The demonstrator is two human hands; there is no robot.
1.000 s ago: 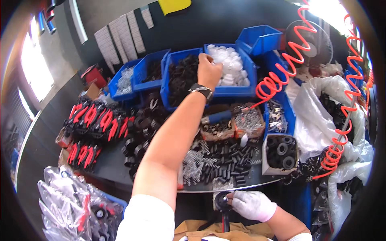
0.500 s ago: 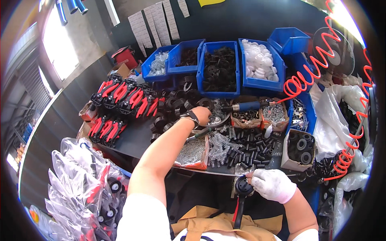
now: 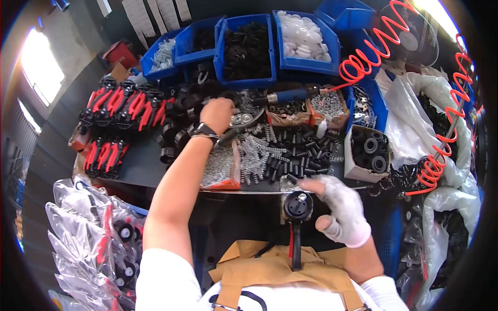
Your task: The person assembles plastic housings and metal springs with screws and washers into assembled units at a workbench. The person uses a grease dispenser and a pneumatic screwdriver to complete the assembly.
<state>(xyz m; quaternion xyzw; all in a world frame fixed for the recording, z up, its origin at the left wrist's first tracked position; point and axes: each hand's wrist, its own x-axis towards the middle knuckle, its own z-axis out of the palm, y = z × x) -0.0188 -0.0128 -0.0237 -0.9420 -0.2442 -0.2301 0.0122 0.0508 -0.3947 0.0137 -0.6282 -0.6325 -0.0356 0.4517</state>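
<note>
A black round-headed part with a handle and red lever (image 3: pixel 298 206) stands at the table's front edge, a small metal piece on its top. Close to its right, my gloved right hand (image 3: pixel 345 210) is open, thumb and forefinger apart, slightly blurred. The forefinger points toward the loose black sleeves (image 3: pixel 303 155), its tip beside one near the edge. My bare left hand (image 3: pixel 218 115), with a black wristband, reaches to the round metal dish (image 3: pixel 249 122) of small parts. Its fingers are curled, and whatever they hold is hidden.
Blue bins (image 3: pixel 245 49) line the back. A powered driver (image 3: pixel 290 96) lies across small cartons, tied to a red coiled hose (image 3: pixel 358 65). Springs (image 3: pixel 254 155) heap mid-table. Red-and-black assemblies (image 3: pixel 122 106) stand left; bagged ones (image 3: pixel 93 233) lie nearer. A carton of black rings (image 3: pixel 367 155) sits right.
My right hand has come off the round-headed part and opened, moving up beside it. My left hand has shifted slightly left at the dish. The whole view has swung, so the table appears higher and further left.
</note>
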